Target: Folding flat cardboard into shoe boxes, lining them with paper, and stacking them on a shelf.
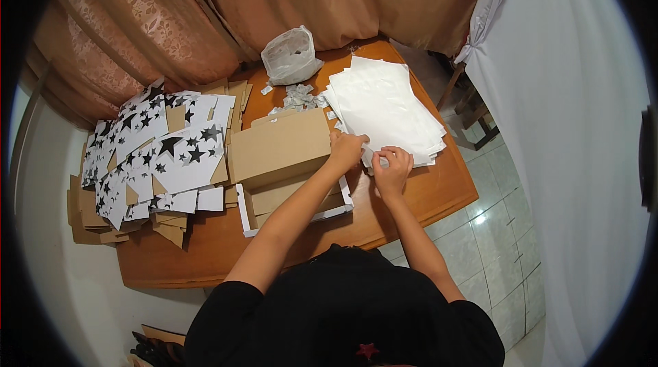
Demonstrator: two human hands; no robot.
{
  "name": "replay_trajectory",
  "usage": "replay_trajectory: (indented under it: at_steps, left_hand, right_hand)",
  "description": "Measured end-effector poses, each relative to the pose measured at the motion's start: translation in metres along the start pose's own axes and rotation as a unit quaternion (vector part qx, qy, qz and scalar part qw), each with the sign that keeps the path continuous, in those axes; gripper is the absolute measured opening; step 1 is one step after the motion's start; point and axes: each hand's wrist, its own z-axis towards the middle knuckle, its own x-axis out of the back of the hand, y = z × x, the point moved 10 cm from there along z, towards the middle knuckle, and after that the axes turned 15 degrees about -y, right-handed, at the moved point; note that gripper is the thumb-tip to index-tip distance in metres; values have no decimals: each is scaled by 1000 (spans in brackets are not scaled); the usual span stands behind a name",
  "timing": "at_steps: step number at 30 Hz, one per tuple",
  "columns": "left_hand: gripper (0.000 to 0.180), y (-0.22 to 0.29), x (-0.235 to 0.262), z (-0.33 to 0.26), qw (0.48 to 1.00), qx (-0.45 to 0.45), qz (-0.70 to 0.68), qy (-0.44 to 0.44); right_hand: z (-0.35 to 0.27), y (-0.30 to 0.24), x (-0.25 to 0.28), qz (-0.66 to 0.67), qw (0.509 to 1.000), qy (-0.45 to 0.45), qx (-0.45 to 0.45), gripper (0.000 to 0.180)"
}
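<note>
A: How do the hands sit?
B: The left hand (347, 152) is at the near left corner of the stack of white sheets (387, 103), fingers bent. The right hand (393, 174) is just beside it at the near edge, its thumb and fingers curled with a narrow gap. Whether either one pinches a sheet, I cannot tell.
A: And the stack itself?
B: It fans out from under the fingertips, away from the person, its corners uneven. The upper sheet looks plain white.
A: Any room around them?
B: A strip of wooden table (171, 261) shows to the right of the stack, then its edge drops to the tiled floor (490, 243). More wood lies on the near side of the hands.
A: What's to their left?
B: An open cardboard box (281, 148), brown inside and white along its rim, close by; the left forearm crosses above it. Further left, overlapping cardboard pieces (195, 154) bear black printed stars.
A: Any writing?
B: Beyond the box, small packets (301, 98) lie loose before a plastic bag (289, 57). Any print on them is too small to read.
</note>
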Motion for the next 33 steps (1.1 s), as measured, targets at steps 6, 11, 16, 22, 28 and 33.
replay_trajectory:
  at_steps: [6, 11, 16, 22, 28, 33]
  left_hand:
    - [10, -3, 28, -10, 992, -15, -92, 82]
    - [15, 0, 76, -30, 972, -102, -178, 116]
    - [19, -13, 124, -99, 939, -148, -261, 171]
    - [22, -79, 104, -191, 932, -54, -310, 179]
    - [15, -145, 35, -259, 928, 56, -340, 142]
    - [19, -145, 24, -291, 954, 126, -260, 80]
  right_hand:
    - [-7, -40, 20, -23, 996, -36, 81, 27]
    - [-10, -20, 44, -74, 996, 19, 50, 33]
    - [-10, -55, 58, -51, 992, 23, 112, 19]
    - [-36, -120, 27, -26, 979, -55, 193, 20]
    - [-84, -165, -23, -43, 954, -169, 242, 16]
    - [-110, -177, -46, -106, 930, -271, 225, 16]
